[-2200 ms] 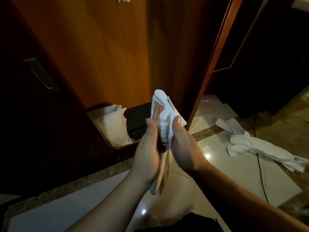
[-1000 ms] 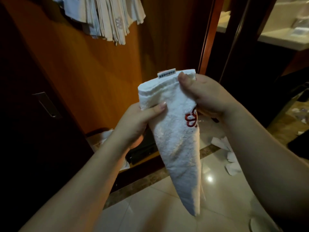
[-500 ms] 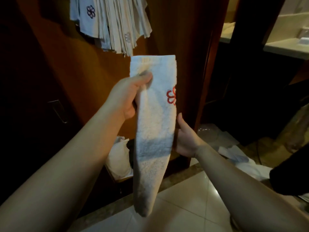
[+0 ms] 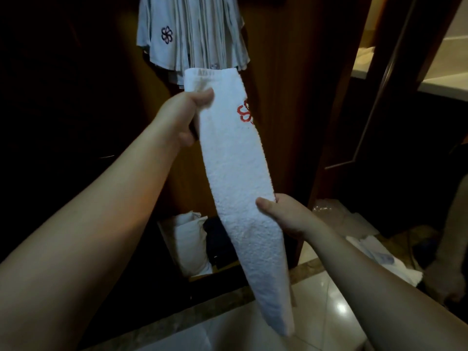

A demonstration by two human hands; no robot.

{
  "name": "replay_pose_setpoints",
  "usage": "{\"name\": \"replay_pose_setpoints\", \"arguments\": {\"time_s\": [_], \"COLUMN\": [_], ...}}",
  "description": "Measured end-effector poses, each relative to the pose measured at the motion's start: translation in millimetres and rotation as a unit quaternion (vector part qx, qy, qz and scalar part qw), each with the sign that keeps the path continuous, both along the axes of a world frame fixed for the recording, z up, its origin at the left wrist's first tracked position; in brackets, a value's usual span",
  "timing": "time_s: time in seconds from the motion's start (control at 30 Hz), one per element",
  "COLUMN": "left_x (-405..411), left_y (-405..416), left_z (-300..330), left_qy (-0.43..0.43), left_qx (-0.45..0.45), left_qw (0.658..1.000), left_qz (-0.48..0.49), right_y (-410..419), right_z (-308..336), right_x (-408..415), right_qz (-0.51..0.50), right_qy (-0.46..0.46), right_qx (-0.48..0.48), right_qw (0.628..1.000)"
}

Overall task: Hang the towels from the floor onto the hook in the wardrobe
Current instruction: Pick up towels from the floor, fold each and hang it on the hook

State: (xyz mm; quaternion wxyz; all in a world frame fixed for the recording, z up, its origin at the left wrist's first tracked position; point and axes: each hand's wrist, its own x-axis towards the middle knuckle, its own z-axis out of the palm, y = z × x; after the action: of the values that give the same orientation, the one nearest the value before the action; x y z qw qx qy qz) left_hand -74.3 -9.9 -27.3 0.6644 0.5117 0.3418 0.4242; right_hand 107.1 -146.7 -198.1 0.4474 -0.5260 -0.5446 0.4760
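Towel [image 4: 235, 173] held long axis near vertical, top edge just below hung towels [image 4: 192, 34]. Left hand [image 4: 181, 117] pinching top, nearer them; right hand [image 4: 286, 215] pinching mid-length. Hook not visible, presumably above. More towels on floor [image 4: 379, 257].

Dim, warm light leaves the wardrobe interior left of the held towel [image 4: 238, 173] nearly black, a glare spot shines on the floor tile [image 4: 340, 308] below it, and edges bow with wide-angle distortion.
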Motion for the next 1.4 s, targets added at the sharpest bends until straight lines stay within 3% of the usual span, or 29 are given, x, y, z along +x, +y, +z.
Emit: {"name": "replay_pose_setpoints", "arguments": {"time_s": [0.4,0.5,0.6,0.67,1.03,1.23,1.4], "left_x": [9,10,13,14,18,17,10], "left_y": [21,27,33,38,71,80,84], "left_z": [12,17,20,20,-30,-57,-105], "left_qy": [-0.011,-0.007,-0.008,-0.008,0.061,0.069,0.064], "left_qx": [-0.072,-0.079,-0.083,-0.080,-0.149,-0.156,-0.182], "left_qw": [0.997,0.997,0.996,0.996,0.979,0.981,0.980], "left_qz": [-0.020,-0.005,0.015,0.049,0.127,0.093,-0.053], "right_y": [13,13,13,11,0,-1,7], "right_z": [19,18,12,9,7,24,51], "right_x": [2,-1,-7,-10,-1,6,13], "right_qz": [0.081,0.090,0.121,0.143,0.213,0.207,0.176], "right_qy": [0.045,0.135,0.259,0.293,0.217,0.279,0.329], "right_qx": [-0.074,-0.074,-0.097,-0.128,-0.218,-0.184,-0.112], "right_qw": [0.993,0.984,0.953,0.937,0.927,0.920,0.921]}}
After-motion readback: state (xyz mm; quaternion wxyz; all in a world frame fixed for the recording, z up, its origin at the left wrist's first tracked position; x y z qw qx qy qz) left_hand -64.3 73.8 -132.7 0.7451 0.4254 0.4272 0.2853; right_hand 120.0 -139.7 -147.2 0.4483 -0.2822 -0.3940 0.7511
